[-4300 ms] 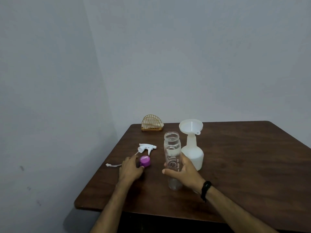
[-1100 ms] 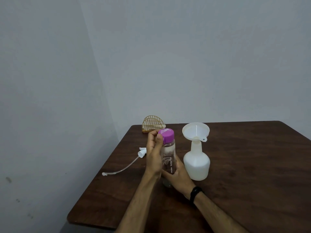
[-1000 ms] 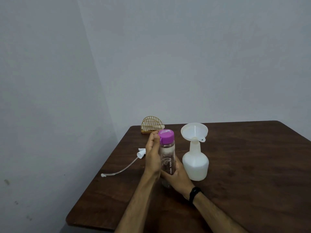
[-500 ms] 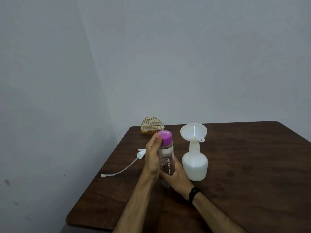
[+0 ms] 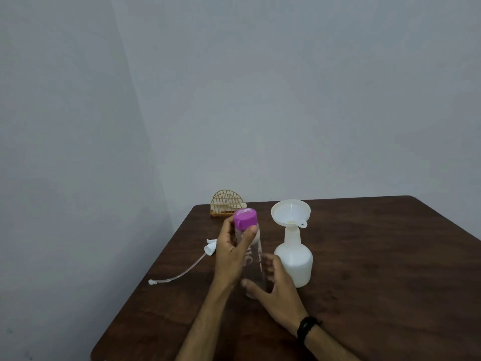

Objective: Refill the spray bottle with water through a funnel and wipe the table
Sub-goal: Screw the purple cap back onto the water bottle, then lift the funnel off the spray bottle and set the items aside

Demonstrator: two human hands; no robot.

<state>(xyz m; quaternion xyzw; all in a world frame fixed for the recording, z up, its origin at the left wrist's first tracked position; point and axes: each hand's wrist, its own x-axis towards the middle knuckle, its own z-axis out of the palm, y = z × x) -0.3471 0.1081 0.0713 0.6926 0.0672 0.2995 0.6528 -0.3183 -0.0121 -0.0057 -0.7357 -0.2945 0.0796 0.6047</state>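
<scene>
A clear water bottle (image 5: 253, 259) stands upright on the dark wooden table (image 5: 377, 269). My left hand (image 5: 230, 252) pinches its purple cap (image 5: 245, 218), which sits on the neck. My right hand (image 5: 273, 287) wraps the bottle's lower body. Just to the right stands the white spray bottle (image 5: 295, 263) with a white funnel (image 5: 291, 212) seated in its neck. The spray head with its long tube (image 5: 209, 248) lies on the table to the left, partly hidden behind my left hand.
A small golden wire holder (image 5: 227, 204) with a pale cloth or napkin in it stands at the table's back left corner. The table's left edge runs close to the tube's end (image 5: 151, 282). Grey walls stand behind and to the left.
My left hand picked the purple cap up from the table and put it on the bottle's neck. Over the last second its fingers shifted a little around the cap; my right hand kept hold of the bottle.
</scene>
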